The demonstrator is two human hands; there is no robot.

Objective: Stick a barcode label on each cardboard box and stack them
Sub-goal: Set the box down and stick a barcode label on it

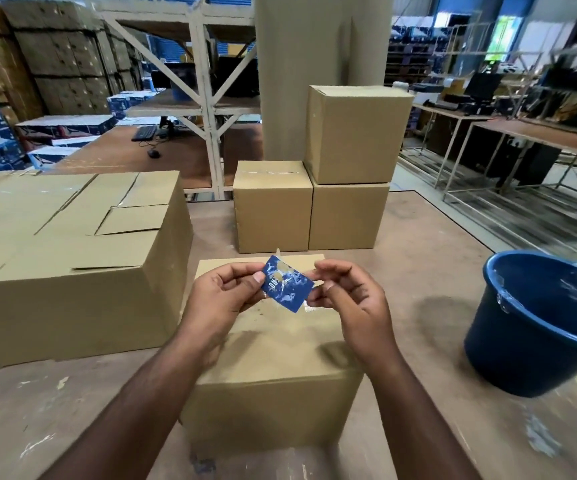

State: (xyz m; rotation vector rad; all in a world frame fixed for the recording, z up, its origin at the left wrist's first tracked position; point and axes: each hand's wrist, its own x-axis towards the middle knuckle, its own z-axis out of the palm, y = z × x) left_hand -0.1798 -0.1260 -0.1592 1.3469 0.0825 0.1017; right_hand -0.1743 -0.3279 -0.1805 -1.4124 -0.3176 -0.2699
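A small blue label (287, 288) with white print is held above a closed cardboard box (273, 372) that stands on the table right in front of me. My left hand (226, 299) pinches the label's left edge between thumb and fingers. My right hand (349, 299) grips its right edge, where a clear strip of backing or tape shows. Behind, at the far side of the table, three more cardboard boxes stand together: one on the left (272, 206), one on the right (348, 216), and a third (356, 133) stacked on the right one.
A pile of flattened cardboard (65, 258) fills the table's left side. A blue plastic bucket (536, 327) with clear scraps stands at the right on the brown table (429, 289). A thick pillar (321, 46), shelving, desks and stacked cartons lie beyond.
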